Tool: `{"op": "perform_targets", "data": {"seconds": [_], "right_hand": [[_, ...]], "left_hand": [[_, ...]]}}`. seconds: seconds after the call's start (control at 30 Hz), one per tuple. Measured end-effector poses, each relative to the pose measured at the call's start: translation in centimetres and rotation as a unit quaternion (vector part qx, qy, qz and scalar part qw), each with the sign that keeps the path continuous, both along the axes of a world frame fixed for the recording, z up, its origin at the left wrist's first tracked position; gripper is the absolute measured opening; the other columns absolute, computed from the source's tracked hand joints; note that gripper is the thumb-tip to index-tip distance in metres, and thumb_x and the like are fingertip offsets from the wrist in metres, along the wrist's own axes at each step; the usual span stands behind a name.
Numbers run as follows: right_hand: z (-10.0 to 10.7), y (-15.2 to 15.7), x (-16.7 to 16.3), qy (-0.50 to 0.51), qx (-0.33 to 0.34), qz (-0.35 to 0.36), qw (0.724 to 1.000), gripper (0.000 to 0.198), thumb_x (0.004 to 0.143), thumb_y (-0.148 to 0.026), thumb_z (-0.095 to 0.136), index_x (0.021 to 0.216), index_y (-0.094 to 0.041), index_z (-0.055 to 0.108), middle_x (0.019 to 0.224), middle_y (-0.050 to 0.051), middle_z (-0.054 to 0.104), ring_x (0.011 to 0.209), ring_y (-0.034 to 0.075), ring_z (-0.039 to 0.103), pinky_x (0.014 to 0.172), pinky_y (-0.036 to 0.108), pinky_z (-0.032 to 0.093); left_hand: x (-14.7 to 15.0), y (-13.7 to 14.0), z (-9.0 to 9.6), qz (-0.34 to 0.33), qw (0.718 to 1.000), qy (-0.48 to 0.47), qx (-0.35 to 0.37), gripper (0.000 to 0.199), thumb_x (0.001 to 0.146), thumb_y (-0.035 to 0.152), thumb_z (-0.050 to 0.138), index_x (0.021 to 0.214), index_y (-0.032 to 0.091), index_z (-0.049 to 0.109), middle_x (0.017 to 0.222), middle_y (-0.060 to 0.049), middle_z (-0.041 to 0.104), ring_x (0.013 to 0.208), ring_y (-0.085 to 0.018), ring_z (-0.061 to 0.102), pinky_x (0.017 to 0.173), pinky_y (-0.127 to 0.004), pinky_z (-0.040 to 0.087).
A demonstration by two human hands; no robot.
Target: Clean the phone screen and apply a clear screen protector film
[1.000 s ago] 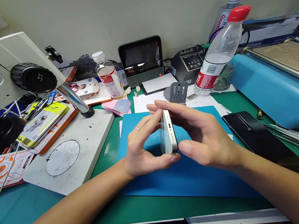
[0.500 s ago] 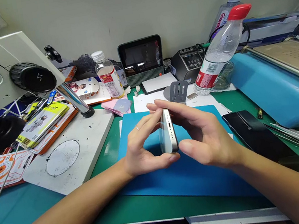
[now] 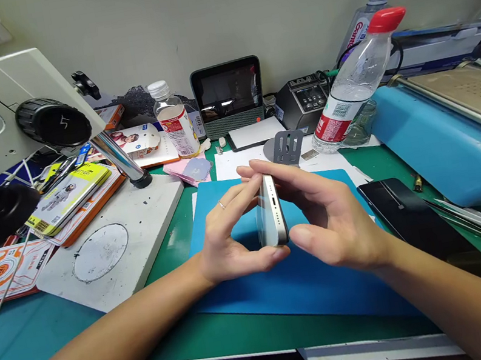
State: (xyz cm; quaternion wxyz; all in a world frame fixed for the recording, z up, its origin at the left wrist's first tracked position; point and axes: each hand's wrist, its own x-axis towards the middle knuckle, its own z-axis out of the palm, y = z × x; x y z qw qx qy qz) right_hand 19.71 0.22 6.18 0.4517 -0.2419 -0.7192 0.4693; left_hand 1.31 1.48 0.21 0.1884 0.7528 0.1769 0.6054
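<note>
A smartphone (image 3: 274,208) is held on its long edge above a blue mat (image 3: 259,293), its bottom end with the charging port and speaker holes facing me. My left hand (image 3: 235,233) grips it from the left, thumb under the lower edge and fingertips at the upper edge; a ring is on one finger. On the other side my right hand (image 3: 329,214) curves round the phone, its fingers over the top edge and its thumb close to the lower corner. The far end of the phone is hidden behind the fingers.
Left stands a microscope base (image 3: 140,240) with a metal post. Boxes (image 3: 71,199) are stacked beside it. Behind are a drink bottle (image 3: 175,120), a small screen (image 3: 228,93) and a red-capped bottle (image 3: 346,94). A dark phone-like panel (image 3: 418,224) and a blue machine (image 3: 437,141) lie right.
The phone has tilted very slightly between my hands. Both hands keep nearly the same place and grip.
</note>
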Motion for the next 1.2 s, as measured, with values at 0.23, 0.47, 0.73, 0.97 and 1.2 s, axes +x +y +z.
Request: {"op": "perform_targets", "data": {"seconds": [0.23,0.47,0.73,0.97,1.2], "right_hand": [[0.19,-0.11,-0.08,-0.003,0.0,-0.001,1.0,0.076,0.074,-0.014,0.064,0.147,-0.033,0.058,0.153,0.002,0.06,0.142,0.032,0.054,0.117,0.05,0.047],[0.05,0.03,0.05,-0.005,0.003,0.003,1.0,0.076,0.075,-0.014,0.064,0.148,-0.034,0.057,0.156,0.001,0.057,0.144,0.032,0.052,0.119,0.052,0.045],[0.15,0.03,0.05,-0.006,0.005,0.007,1.0,0.076,0.076,-0.014,0.064,0.149,-0.035,0.057,0.155,0.001,0.057,0.144,0.031,0.052,0.119,0.051,0.045],[0.08,0.26,0.19,-0.002,-0.009,0.007,1.0,0.072,0.077,-0.017,0.066,0.148,-0.031,0.057,0.155,0.003,0.057,0.142,0.032,0.054,0.117,0.049,0.046],[0.33,0.08,0.01,-0.005,-0.024,-0.004,1.0,0.069,0.079,-0.024,0.071,0.146,-0.031,0.059,0.155,0.003,0.058,0.141,0.033,0.054,0.117,0.049,0.046]], "left_hand": [[0.01,0.05,-0.05,-0.005,1.0,0.0,0.01,0.081,0.087,0.054,0.076,0.156,0.021,0.047,0.134,-0.014,0.065,0.121,-0.028,0.064,0.093,-0.036,0.064],[0.01,0.03,0.0,-0.005,1.0,0.005,0.01,0.082,0.087,0.054,0.075,0.156,0.02,0.046,0.136,-0.015,0.064,0.124,-0.029,0.064,0.093,-0.036,0.065],[-0.17,0.06,-0.05,-0.011,1.0,0.013,0.003,0.082,0.088,0.055,0.075,0.157,0.022,0.045,0.138,-0.015,0.063,0.126,-0.031,0.064,0.092,-0.038,0.065],[-0.25,0.14,-0.33,-0.024,1.0,0.014,-0.014,0.083,0.089,0.054,0.074,0.159,0.022,0.042,0.142,-0.016,0.061,0.128,-0.032,0.063,0.096,-0.041,0.064],[-0.25,0.15,-0.37,-0.019,1.0,0.018,-0.017,0.084,0.088,0.056,0.074,0.159,0.024,0.042,0.142,-0.016,0.061,0.128,-0.033,0.063,0.094,-0.041,0.065]]}}
